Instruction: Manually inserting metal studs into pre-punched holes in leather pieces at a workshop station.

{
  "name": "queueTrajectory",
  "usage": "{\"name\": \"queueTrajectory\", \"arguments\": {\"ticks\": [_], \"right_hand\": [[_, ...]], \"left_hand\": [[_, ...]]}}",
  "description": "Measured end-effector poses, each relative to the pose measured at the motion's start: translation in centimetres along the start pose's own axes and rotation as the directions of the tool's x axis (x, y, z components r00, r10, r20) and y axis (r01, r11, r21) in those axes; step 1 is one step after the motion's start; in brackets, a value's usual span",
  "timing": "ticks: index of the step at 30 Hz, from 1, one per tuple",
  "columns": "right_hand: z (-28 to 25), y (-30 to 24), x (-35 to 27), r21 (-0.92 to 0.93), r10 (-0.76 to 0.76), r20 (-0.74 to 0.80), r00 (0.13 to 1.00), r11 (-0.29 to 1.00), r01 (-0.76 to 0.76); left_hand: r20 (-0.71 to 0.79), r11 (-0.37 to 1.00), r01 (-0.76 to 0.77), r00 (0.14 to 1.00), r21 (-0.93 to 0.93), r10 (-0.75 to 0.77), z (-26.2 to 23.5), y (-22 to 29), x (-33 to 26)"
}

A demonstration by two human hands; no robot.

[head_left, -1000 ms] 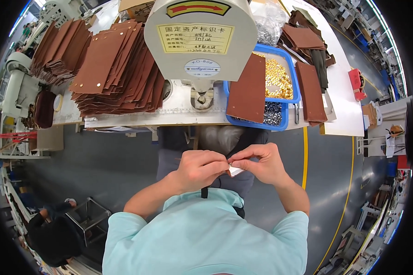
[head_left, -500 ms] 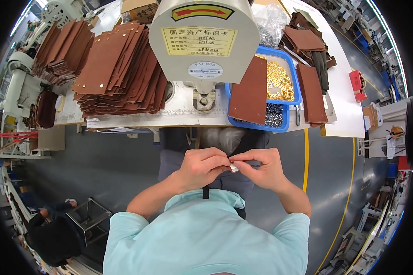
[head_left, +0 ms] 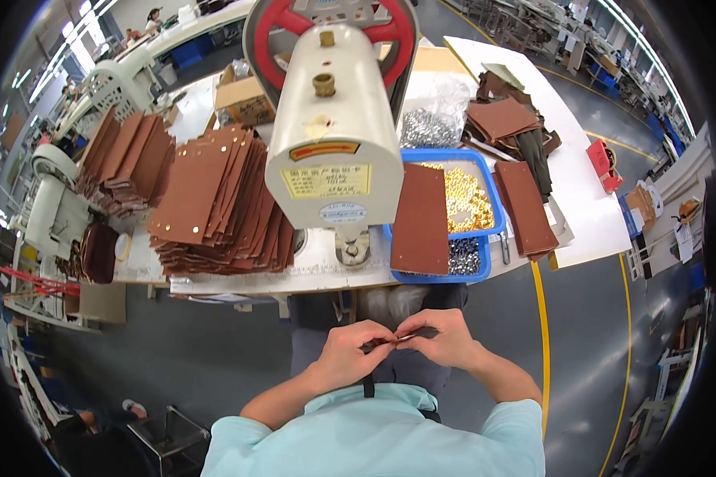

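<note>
My left hand (head_left: 348, 351) and my right hand (head_left: 441, 337) meet in front of my lap, just off the table's front edge. Both sets of fingertips pinch a small thin piece (head_left: 406, 337), with a pale edge showing and something dark brown beside it. The fingers cover most of it, so I cannot tell its kind. Beyond my hands stands a cream press machine (head_left: 334, 135) with a red handwheel. A stack of brown leather-like panels (head_left: 195, 195) lies left of the press. One brown panel (head_left: 419, 222) rests across the blue trays on the right.
Gold-coloured metal fittings (head_left: 465, 195) fill one blue tray (head_left: 497, 208); silvery ones (head_left: 463, 258) lie in the nearer tray. Another brown panel (head_left: 525, 211) and dark fabric pieces (head_left: 529, 155) lie farther right. At the lower left, a person sits near a metal-framed stool (head_left: 175, 437).
My view has tilted up, so the table and hands sit lower in the picture. My hands remain together; the pale piece between them now shows only as a thin edge.
</note>
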State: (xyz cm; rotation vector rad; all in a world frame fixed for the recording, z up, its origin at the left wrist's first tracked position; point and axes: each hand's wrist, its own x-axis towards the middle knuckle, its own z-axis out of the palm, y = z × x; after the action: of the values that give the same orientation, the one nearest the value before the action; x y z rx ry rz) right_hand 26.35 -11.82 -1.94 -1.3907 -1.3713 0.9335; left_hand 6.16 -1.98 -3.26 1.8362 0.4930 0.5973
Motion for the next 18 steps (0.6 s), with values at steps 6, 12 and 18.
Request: {"name": "queueTrajectory", "arguments": {"ticks": [6, 12, 18], "right_hand": [[1.5, 2.6, 0.8, -0.231, -0.341, -0.136, 0.930, 0.924, 0.305], [3.0, 3.7, 0.7, -0.220, -0.404, -0.230, 0.885, 0.908, 0.357], [3.2, 4.7, 1.2, -0.274, -0.533, -0.263, 0.804, 0.841, 0.467]], "left_hand": [[0.062, 0.978, 0.208, 0.976, -0.019, -0.207, 0.2, 1.2, 1.2], [0.073, 0.964, 0.267, 0.962, -0.014, -0.265, 0.1, 0.0, 1.5], [-0.002, 0.983, 0.180, 0.984, 0.045, -0.180, 0.1, -1.1, 1.5]]}}
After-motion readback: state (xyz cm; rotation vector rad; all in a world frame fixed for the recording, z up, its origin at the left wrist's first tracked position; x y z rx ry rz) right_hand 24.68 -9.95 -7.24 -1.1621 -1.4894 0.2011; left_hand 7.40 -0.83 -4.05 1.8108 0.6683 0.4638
